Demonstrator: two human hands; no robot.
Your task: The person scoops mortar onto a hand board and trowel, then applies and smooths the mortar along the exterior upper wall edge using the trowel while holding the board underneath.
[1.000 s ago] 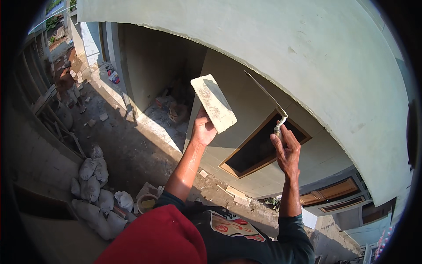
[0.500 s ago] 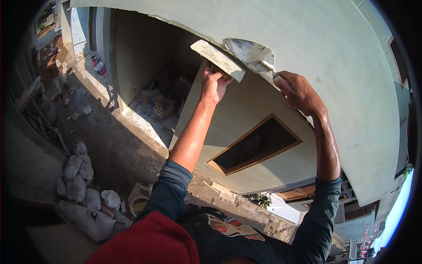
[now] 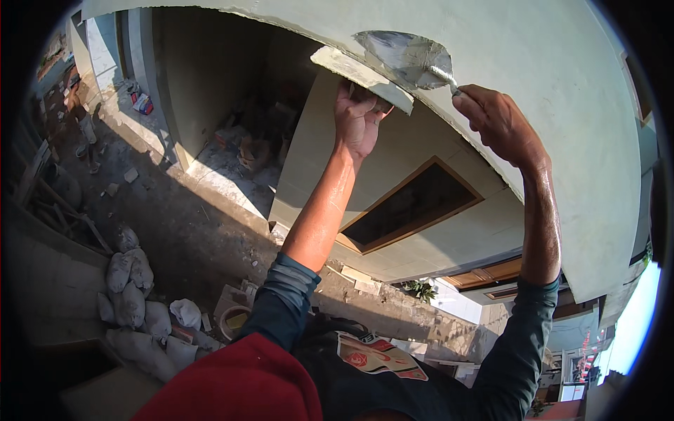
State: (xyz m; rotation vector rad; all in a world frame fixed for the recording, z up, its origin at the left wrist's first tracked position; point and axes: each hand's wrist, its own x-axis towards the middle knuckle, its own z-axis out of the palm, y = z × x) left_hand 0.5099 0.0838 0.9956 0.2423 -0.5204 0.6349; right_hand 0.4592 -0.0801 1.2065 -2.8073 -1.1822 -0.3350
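My left hand is closed around the underside of a flat, pale, plaster-caked hawk. The hawk's long side lies along the lower edge of the overhanging grey-green wall, seemingly touching or very close to it. A pointed metal trowel, smeared with wet grey plaster, rests against the wall face just above that edge. My right hand grips the trowel's handle, mostly hidden by my fingers. Both arms are stretched out in front of me, and the left fingers are partly hidden under the hawk.
Below the overhang are a dark doorway and a wood-framed window. Several filled sacks are heaped on the ground at lower left. Rubble and boards lie along the shaded passage. A small plant grows by the far wall.
Both hands, with the hawk and the trowel, have shifted a little right and up in the view. The wall edge also sits slightly higher. My grips are the same.
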